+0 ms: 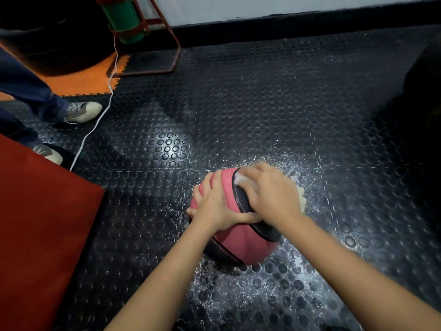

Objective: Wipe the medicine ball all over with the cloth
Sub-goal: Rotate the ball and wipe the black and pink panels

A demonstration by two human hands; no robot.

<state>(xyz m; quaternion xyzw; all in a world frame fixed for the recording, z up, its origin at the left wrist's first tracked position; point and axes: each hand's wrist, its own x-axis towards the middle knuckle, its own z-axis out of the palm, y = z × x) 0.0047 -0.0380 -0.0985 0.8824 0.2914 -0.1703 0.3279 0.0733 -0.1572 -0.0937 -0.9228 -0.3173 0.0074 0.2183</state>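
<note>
A pink medicine ball (241, 240) with a black band sits on the studded black floor, below the middle of the view. My left hand (214, 206) lies spread over the ball's left top, fingers curved on its surface. My right hand (269, 192) presses a pale cloth (301, 197) onto the ball's upper right side. Most of the cloth is hidden under that hand; a bit shows by the fingertips and a fold hangs at the right.
White specks and wet shine cover the rubber floor (262, 115) around the ball. A red mat (40, 235) lies at the left. Another person's legs and shoes (83, 112) stand at the far left beside a white cord (95, 125). A red metal stand (167, 58) holding a green cylinder stands at the back.
</note>
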